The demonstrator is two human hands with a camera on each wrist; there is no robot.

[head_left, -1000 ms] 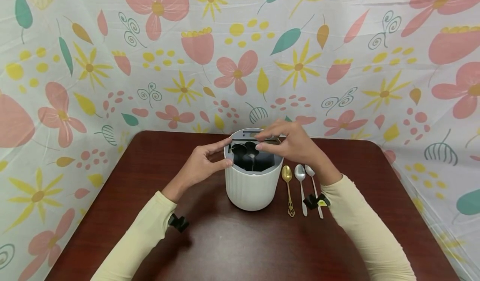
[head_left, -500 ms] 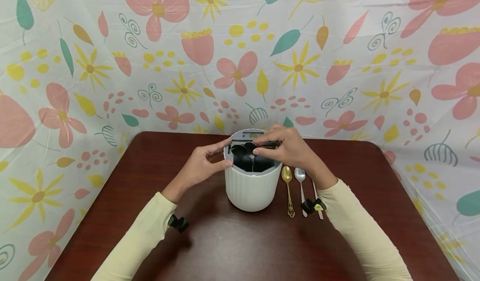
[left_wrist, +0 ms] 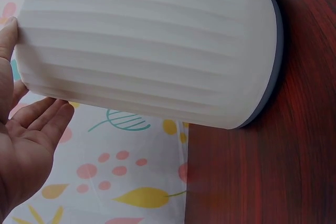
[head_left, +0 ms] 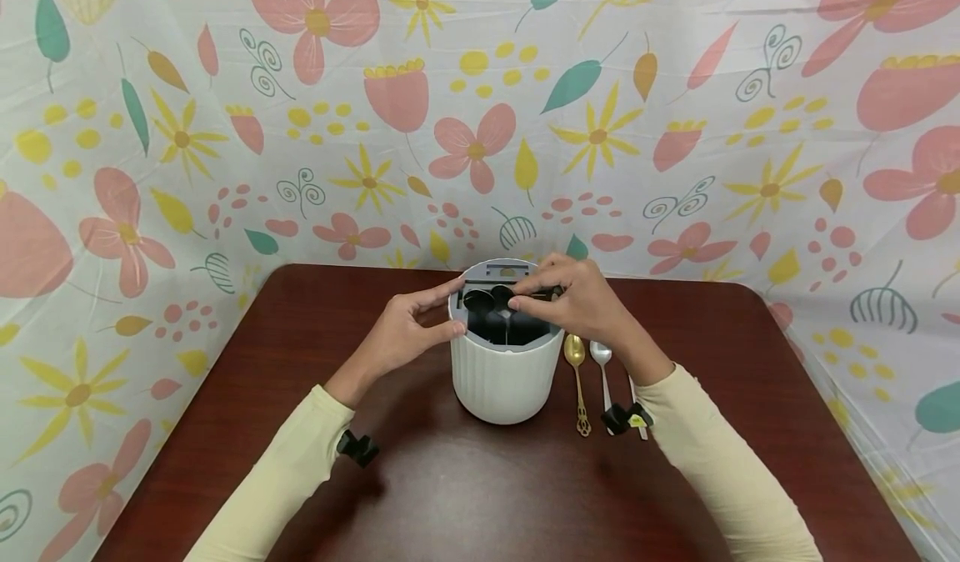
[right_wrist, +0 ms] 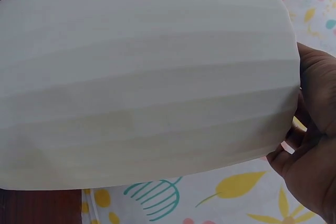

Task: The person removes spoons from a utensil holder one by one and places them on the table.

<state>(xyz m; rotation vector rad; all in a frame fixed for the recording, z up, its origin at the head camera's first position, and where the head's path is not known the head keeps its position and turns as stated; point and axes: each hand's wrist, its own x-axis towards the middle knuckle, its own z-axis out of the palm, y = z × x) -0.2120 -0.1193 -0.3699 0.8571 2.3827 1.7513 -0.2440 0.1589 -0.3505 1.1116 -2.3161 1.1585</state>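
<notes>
A white ribbed utensil holder [head_left: 504,383] stands upright on the table, its grey top insert [head_left: 513,346] framing dark compartments. Rounded black pieces [head_left: 477,300] show inside. My left hand [head_left: 397,333] rests against the holder's left side, thumb at the front rim and index finger stretched along the back rim. Seen from the left wrist, the hand [left_wrist: 29,145] touches the ribbed wall with fairly straight fingers. Above the right part of the opening is my right hand [head_left: 573,295], thumb and index tips right beside a black piece; I cannot tell whether it pinches anything.
Right of the holder lie a gold spoon [head_left: 576,370] with an ornate handle and a silver spoon [head_left: 602,366]. Another slim silver handle [head_left: 642,433] is partly covered by my right wrist. A flowered cloth [head_left: 480,87] hangs behind the brown table [head_left: 465,487].
My right hand has come slightly left and lower, its fingertips now closer to the black piece. It covers more of the silver spoons. The left hand and holder stay put.
</notes>
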